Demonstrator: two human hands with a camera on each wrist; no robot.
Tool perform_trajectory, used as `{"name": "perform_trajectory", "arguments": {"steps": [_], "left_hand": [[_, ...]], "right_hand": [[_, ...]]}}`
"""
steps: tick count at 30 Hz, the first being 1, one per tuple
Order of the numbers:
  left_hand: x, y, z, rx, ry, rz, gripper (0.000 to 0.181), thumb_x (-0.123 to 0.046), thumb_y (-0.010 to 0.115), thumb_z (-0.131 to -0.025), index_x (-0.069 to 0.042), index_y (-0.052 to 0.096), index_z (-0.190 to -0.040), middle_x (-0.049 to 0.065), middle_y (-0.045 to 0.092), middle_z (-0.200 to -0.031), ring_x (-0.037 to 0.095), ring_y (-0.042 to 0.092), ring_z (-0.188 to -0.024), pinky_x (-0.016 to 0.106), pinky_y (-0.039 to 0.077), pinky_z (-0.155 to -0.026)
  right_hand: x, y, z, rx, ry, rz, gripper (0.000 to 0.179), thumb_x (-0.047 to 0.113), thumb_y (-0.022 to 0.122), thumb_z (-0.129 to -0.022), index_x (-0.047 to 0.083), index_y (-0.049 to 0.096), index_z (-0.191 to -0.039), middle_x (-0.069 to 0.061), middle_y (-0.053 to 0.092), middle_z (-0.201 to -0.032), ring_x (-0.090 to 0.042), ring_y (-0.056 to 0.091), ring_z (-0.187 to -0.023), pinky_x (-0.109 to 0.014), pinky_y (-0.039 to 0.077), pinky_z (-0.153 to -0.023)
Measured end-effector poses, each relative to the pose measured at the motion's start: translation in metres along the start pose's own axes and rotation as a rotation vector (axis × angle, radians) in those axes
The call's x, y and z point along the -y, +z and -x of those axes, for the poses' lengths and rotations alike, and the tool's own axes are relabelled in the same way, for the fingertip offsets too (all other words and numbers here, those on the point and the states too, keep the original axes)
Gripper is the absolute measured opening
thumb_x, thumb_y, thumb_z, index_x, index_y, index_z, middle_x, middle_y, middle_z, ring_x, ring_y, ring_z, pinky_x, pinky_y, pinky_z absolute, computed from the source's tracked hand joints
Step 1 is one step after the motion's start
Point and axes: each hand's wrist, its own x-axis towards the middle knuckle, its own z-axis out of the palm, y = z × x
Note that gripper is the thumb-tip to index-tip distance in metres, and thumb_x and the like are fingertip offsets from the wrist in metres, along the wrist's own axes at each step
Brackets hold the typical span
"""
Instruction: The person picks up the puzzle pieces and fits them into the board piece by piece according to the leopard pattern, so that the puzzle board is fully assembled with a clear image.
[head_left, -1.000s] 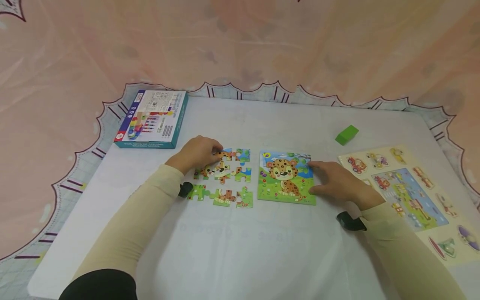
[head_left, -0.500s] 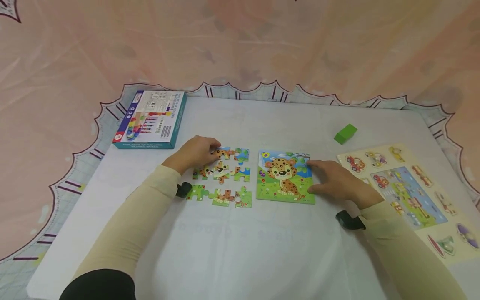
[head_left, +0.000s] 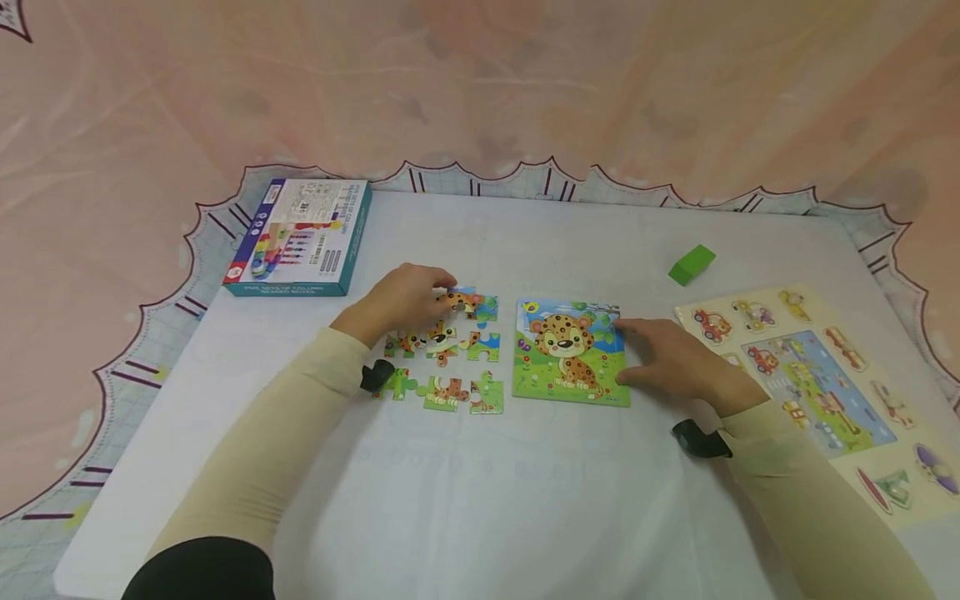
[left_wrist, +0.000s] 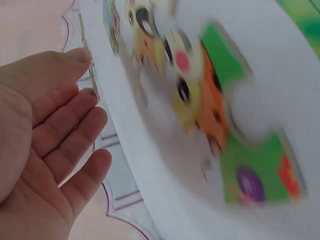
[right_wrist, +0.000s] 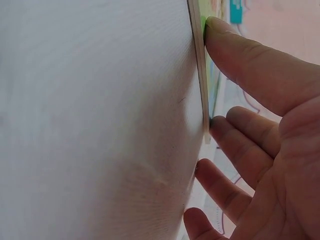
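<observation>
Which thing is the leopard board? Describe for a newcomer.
On the white table, go right from the jigsaw pieces toward the right hand. The leopard board is the square panel between them, showing its leopard whole, unlike the gapped pieces.

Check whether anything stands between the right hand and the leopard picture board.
Nothing visible does. The right hand has its thumb and a fingertip at the right edge of the leopard picture board. The green block lies farther back, and the puzzle pieces lie off the board's other side.
</observation>
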Motion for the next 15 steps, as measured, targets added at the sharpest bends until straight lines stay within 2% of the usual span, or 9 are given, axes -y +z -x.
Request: {"name": "perform_trajectory", "arguments": {"steps": [10, 15], "left_hand": [[-0.027, 0.012, -0.013, 0.018, 0.095, -0.038, 0.042, -0.026, 0.066, -0.098, -0.009, 0.061, -0.137, 0.008, 0.063, -0.134, 0.025, 0.055, -0.126, 0.042, 0.042, -0.106], [-0.039, 0.020, -0.019, 0.023, 0.125, -0.027, 0.043, -0.025, 0.067, -0.097, -0.008, 0.061, -0.137, 0.007, 0.063, -0.133, 0.024, 0.055, -0.125, 0.040, 0.042, -0.106]], "right_hand": [[0.003, -0.001, 0.001, 0.000, -0.011, -0.018, 0.078, 0.022, 0.079, -0.086, -0.003, 0.042, -0.149, -0.028, 0.039, -0.151, -0.047, 0.030, -0.140, -0.062, 0.022, -0.113], [0.003, -0.001, 0.001, 0.001, -0.002, -0.019, 0.078, 0.023, 0.079, -0.086, -0.002, 0.041, -0.149, -0.027, 0.038, -0.151, -0.047, 0.029, -0.141, -0.061, 0.022, -0.113]]}}
